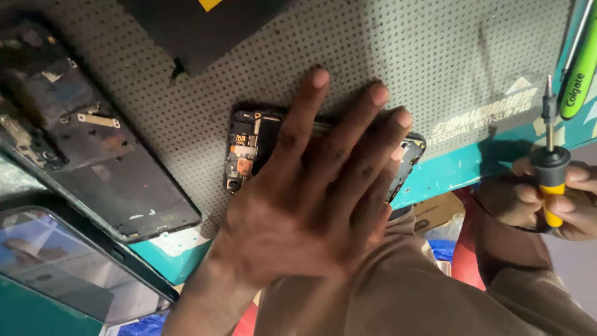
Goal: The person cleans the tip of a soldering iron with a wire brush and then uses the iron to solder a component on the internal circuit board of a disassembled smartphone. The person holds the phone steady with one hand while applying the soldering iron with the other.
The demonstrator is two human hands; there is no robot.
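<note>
I judge my flat, spread left hand [317,199] may skid the opened phone [249,149] mid-frame while my right hand [553,199], gripping the screwdriver [550,162], jabs its board.

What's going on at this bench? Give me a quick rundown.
A person is working on an opened phone lying on a grey perforated mat. The left hand lies flat over the phone, fingers spread, leaving only its exposed circuit end and a far corner showing. The right hand, off the bench edge, has a closed grip on a yellow-handled screwdriver, tip up. Another stripped phone frame sits at left.
</note>
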